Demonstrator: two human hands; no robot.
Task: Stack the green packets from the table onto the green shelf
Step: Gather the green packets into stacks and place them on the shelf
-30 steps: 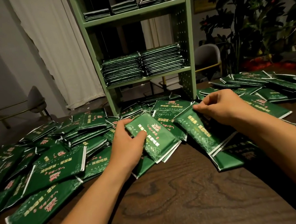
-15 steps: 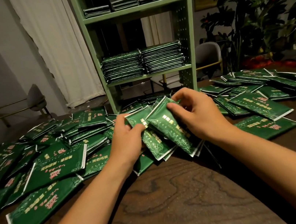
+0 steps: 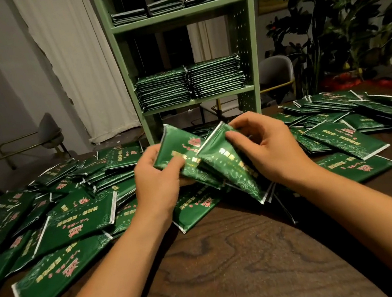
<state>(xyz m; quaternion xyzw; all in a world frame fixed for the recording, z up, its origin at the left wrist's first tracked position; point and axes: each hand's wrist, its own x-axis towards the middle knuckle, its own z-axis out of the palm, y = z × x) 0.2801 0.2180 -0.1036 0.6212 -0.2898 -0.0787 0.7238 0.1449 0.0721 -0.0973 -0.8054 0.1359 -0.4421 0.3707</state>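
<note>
Two hands up in the head view, and we see both raised just above the dark wooden table (image 3: 246, 268), forearms reaching in from the bottom corners. Left hand (image 3: 156, 182) has its fingers curled round the near edge of one green packet (image 3: 180, 150), thumb across its face. That packet tilts up, its long axis running from the hand toward the far left, far end lifted toward the green shelf (image 3: 242, 39).

Right hand (image 3: 267, 153) pinches the top corner of a second bundle of packets (image 3: 231, 168), fingers bent over the edge. We count several silver sealed ends fanned at its lower tip, but the exact number we cannot tell. This bundle points down and toward us, upper end touching the left hand's packet so the pair meet in a ridge between the hands.

Loose packets lie scattered flat across the table, a big spread on the left (image 3: 48, 221) and another on the right (image 3: 339, 127), overlapping at all angles, too many for us to count.

On the shelf, we count two tall stacks side by side on the middle level (image 3: 190, 83), long edges facing us, and three short stacks on the level above (image 3: 163, 7). A grey chair (image 3: 47, 130) sits far left, another (image 3: 275, 73) behind the shelf, near a leafy plant (image 3: 347, 11).
</note>
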